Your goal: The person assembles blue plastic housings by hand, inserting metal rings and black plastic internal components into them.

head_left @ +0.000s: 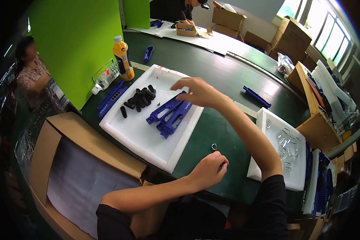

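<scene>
My right hand (199, 93) reaches over the far right side of a white foam tray (176, 155). Its thumb and fingers are apart above two long blue plastic frames (177, 116), which lie side by side; whether the thumb touches one I cannot tell. To their left sits a heap of short black tubes (142, 98). Nearer to me, my left hand (209, 170) is closed over the green table, its fingers curled together. Whatever it may hold is hidden. Just beyond its knuckles lies a small bent metal wire piece (214, 147).
At right, another foam tray (258, 170) holds clear or wire-like pieces (288, 146). A blue part (257, 97) lies farther back. Left stand an orange drink bottle (124, 58) and a tipped clear bottle (106, 79). An open cardboard box (88, 134) flanks the table. Two other people are in view.
</scene>
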### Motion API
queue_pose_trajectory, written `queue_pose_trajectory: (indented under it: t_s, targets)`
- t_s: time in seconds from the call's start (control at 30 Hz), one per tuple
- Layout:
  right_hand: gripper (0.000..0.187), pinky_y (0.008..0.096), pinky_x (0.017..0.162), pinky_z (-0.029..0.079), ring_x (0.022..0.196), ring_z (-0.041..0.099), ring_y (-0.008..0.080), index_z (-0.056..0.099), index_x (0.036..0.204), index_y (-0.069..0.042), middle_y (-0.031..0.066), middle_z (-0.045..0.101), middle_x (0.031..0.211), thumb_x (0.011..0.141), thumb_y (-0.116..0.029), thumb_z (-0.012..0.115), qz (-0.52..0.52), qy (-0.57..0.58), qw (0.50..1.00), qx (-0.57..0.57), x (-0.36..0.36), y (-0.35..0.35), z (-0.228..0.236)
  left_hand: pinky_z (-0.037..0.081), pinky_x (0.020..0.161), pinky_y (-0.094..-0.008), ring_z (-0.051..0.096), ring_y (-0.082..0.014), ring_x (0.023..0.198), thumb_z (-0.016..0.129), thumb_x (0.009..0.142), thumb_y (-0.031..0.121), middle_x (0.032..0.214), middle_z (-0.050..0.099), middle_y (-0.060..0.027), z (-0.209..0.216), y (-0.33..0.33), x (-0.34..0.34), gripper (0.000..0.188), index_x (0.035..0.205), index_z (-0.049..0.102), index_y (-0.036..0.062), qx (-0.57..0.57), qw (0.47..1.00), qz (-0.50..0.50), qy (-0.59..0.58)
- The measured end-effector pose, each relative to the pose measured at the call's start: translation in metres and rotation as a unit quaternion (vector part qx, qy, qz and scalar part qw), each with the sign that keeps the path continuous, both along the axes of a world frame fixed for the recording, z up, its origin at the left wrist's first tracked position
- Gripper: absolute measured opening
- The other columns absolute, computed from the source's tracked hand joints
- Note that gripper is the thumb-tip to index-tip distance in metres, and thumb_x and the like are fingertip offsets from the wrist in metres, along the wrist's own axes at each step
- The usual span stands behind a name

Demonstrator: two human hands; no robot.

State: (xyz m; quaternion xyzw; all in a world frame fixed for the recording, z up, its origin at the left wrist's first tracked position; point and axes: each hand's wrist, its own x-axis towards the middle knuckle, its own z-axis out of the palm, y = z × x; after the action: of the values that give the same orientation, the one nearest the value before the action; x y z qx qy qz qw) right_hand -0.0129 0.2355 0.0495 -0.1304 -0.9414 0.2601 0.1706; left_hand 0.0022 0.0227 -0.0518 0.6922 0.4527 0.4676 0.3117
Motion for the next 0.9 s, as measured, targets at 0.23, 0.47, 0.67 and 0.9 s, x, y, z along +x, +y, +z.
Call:
queue_pose_trajectory:
  t_s: [0.23,0.47,0.67,0.9]
  targets:
    - [0.045,0.0387,0.102,0.044,0.116,0.057,0.0301,0.070,0.121,-0.007,0.0127,0.067,0.115,0.083,-0.030,0.078,0.005,-0.171,0.984,0.037,-0.025,0.016,-0.028,0.050,0.067,-0.0347,0.059,-0.0218,0.072,0.060,0.093,0.008,0.087,0.058,-0.0113,0.004,0.013,-0.008,0.009,0.095,0.064,-0.0002,0.012,0.999,0.033,0.021]
    - [0.026,0.0402,0.093,0.045,0.096,0.064,0.0276,0.073,0.095,-0.009,0.0105,0.067,0.090,0.077,-0.027,0.080,-0.030,-0.042,0.989,0.138,-0.024,0.007,-0.029,0.050,0.067,-0.0349,0.060,-0.0219,0.071,0.060,0.093,0.009,0.087,0.058,-0.0118,0.002,0.012,-0.011,0.010,0.094,0.065,-0.0004,0.020,0.999,0.038,0.009]
    - [0.017,0.0377,0.060,0.050,0.066,0.065,0.0276,0.069,0.086,-0.002,0.0141,0.067,0.079,0.083,-0.017,0.075,-0.170,0.169,0.963,0.122,0.029,-0.039,-0.003,0.051,0.070,-0.0337,0.063,-0.0224,0.074,0.050,0.104,0.023,0.085,0.064,-0.0140,0.007,0.018,-0.015,0.028,0.112,0.061,-0.0010,-0.021,0.994,0.091,-0.049]
    - [0.020,0.0338,0.047,0.042,0.046,0.057,0.0189,0.060,0.085,-0.002,0.0087,0.058,0.055,0.089,-0.018,0.071,-0.299,0.129,0.945,-0.027,0.156,-0.139,-0.012,0.051,0.069,-0.0290,0.063,-0.0147,0.080,0.033,0.110,0.038,0.093,0.066,-0.0095,0.034,0.015,-0.019,0.049,0.122,0.056,-0.0039,-0.099,0.968,0.035,-0.226]
